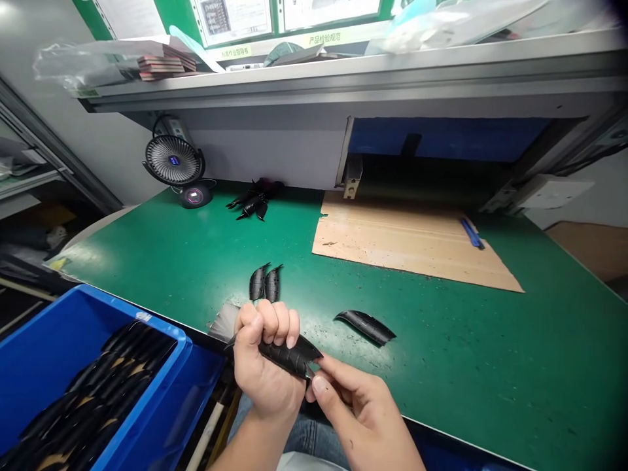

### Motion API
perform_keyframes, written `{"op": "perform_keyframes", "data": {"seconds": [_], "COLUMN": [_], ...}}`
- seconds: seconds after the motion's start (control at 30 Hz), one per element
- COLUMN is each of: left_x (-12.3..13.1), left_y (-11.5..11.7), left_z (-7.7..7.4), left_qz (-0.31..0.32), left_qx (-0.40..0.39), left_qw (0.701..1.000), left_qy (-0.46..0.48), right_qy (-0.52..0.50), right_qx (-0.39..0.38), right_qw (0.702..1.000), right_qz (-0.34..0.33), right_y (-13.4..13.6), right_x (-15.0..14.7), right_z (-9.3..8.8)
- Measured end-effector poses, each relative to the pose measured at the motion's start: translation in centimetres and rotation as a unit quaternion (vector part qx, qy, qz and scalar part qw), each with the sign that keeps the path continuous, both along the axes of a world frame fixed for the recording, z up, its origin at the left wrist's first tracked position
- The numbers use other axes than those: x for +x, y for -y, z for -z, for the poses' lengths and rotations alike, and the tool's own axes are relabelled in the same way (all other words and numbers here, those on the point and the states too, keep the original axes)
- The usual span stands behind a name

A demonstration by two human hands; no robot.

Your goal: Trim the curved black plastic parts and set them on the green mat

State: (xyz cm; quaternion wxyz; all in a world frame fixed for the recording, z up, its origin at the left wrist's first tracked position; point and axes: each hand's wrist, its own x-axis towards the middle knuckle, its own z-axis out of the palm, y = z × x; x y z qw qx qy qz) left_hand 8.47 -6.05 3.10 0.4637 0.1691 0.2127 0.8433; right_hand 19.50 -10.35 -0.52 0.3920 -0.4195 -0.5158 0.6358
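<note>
My left hand point(265, 356) is closed around a curved black plastic part point(289, 356), held at the near edge of the green table point(196, 261). My right hand point(356, 409) sits just right of it, thumb and fingers pinched at the part's lower edge, apparently on a small thin tool I cannot make out. Two similar black parts point(265, 282) stand side by side just beyond my left hand. Another black part point(366, 325) lies flat to the right.
A blue bin point(161, 392) full of black parts sits at the lower left, below the table edge. A cardboard sheet point(407, 245) with a blue pen point(471, 233) lies further back. A small fan point(174, 160) and a pile of black parts point(255, 199) stand at the rear.
</note>
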Motion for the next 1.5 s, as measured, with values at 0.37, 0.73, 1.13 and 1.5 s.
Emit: {"op": "perform_keyframes", "data": {"seconds": [0.37,0.73,1.13,1.5], "left_x": [0.2,0.3,0.7,1.6], "left_y": [0.1,-0.1,-0.9,-0.8], "left_z": [0.1,0.6,1.0,3.3], "left_qz": [-0.023,-0.037,-0.067,0.066], "left_qx": [-0.005,-0.026,-0.089,-0.107], "left_qw": [0.999,0.998,0.993,0.988], "left_qy": [-0.039,-0.043,-0.042,-0.094], "right_qy": [0.152,0.184,0.448,0.216], "right_qx": [0.136,0.168,0.445,0.086], "right_qw": [0.978,0.965,0.758,0.956], "right_qz": [0.047,0.081,0.166,0.181], "right_y": [0.1,0.6,0.9,-0.7], "right_x": [-0.2,-0.5,0.3,1.2], "right_z": [0.5,0.9,2.5,2.2]}}
